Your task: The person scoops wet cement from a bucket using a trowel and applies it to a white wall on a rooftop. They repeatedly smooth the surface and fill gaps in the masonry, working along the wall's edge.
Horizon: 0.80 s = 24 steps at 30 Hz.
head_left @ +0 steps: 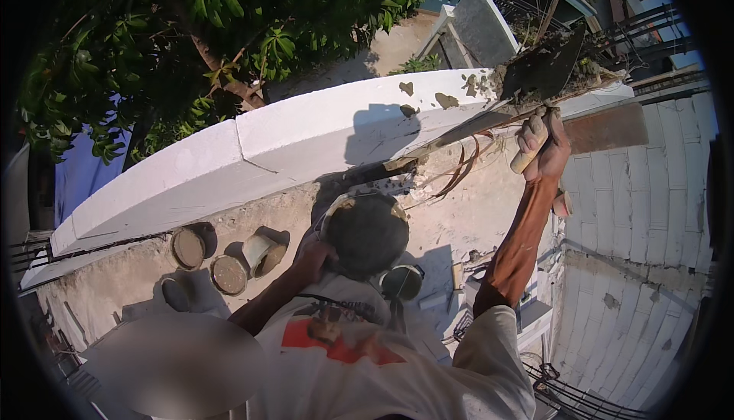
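Buckets [229, 276] stand leftmost; left hand [315, 258] closes on the rim of a mortar-filled bucket [365, 235] beneath the white block wall [294, 126]; right hand [552, 149] grips a trowel [525, 161] by its wooden handle near the wall's right end.

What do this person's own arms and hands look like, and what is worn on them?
The left hand and right hand wear no gloves; both forearms are bare. The right sleeve is short, loose and off-white, ending near the elbow; the left sleeve is hidden.

Right fingers [527, 143] grip a trowel [547, 67] by its handle [523, 162].
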Each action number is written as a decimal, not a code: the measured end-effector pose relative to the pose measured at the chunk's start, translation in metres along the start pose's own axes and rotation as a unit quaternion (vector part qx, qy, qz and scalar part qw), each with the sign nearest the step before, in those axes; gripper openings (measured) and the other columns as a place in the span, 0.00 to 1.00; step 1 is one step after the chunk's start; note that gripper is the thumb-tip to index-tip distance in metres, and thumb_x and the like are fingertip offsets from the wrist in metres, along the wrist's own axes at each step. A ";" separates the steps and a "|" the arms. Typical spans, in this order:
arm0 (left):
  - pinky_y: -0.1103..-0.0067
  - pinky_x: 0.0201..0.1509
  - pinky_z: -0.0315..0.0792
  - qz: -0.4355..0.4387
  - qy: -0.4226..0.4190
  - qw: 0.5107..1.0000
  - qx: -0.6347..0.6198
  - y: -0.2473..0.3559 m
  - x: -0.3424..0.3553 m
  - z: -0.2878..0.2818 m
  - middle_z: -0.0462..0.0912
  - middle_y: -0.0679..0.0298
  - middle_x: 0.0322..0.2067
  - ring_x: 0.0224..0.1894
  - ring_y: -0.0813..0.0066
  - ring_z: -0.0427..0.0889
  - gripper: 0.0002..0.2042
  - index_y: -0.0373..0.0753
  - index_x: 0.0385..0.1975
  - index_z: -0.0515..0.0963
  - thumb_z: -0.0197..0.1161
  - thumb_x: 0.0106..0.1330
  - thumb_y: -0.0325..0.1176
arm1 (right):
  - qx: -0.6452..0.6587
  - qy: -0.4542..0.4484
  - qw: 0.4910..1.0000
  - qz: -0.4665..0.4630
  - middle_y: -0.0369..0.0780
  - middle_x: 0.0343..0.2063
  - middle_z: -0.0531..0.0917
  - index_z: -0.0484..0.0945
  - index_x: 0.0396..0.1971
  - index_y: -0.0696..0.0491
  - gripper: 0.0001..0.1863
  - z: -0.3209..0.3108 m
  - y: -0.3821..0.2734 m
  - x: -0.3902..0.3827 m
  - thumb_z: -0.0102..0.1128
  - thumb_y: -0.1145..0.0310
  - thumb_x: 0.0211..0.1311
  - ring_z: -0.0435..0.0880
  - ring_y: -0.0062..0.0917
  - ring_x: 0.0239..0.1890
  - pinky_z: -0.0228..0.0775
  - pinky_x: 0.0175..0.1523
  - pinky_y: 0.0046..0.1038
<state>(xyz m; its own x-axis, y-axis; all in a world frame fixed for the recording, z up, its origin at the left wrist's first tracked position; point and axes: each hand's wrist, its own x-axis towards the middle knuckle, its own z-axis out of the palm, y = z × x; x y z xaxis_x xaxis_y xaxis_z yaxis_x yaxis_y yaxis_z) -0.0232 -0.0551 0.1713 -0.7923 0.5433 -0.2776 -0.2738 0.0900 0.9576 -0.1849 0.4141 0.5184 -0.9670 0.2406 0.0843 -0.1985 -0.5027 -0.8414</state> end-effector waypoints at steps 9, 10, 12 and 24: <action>0.74 0.44 0.76 -0.097 0.085 0.973 -0.194 -0.002 0.000 0.016 0.83 0.59 0.35 0.38 0.66 0.84 0.06 0.39 0.32 0.79 0.61 0.56 0.21 | -0.643 -0.003 0.765 -0.038 0.39 0.30 0.84 0.84 0.41 0.62 0.13 0.058 -0.008 -0.099 0.70 0.69 0.62 0.78 0.19 0.26 0.70 0.32 0.24; 0.74 0.43 0.76 -0.039 0.068 0.988 -0.136 -0.014 0.000 0.015 0.84 0.60 0.34 0.38 0.68 0.83 0.06 0.39 0.31 0.79 0.61 0.56 0.20 | -0.721 -0.073 0.689 0.020 0.41 0.31 0.86 0.84 0.41 0.61 0.13 0.060 -0.004 -0.116 0.72 0.70 0.59 0.81 0.23 0.26 0.72 0.33 0.26; 0.75 0.40 0.76 0.023 0.059 0.994 -0.093 -0.026 0.004 0.016 0.84 0.62 0.34 0.37 0.72 0.83 0.06 0.38 0.31 0.80 0.60 0.55 0.19 | -0.772 -0.157 0.615 0.042 0.49 0.38 0.87 0.85 0.39 0.57 0.12 0.053 0.038 -0.152 0.72 0.67 0.57 0.87 0.45 0.35 0.78 0.42 0.39; 0.80 0.34 0.74 -0.203 0.081 0.940 -0.263 0.097 0.002 0.046 0.82 0.64 0.30 0.31 0.77 0.80 0.12 0.36 0.34 0.80 0.62 0.48 0.19 | -0.815 -0.255 0.508 0.112 0.46 0.24 0.86 0.85 0.32 0.51 0.10 -0.101 0.269 -0.217 0.63 0.61 0.58 0.87 0.42 0.31 0.81 0.37 0.41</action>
<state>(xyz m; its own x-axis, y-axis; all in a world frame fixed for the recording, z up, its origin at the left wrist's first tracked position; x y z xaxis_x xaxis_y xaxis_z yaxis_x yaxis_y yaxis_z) -0.0267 -0.0069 0.2668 -0.6253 0.4143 -0.6613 -0.7694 -0.1854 0.6113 -0.0125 0.3104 0.2201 -0.9342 -0.1265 -0.3337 -0.0801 0.9855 -0.1494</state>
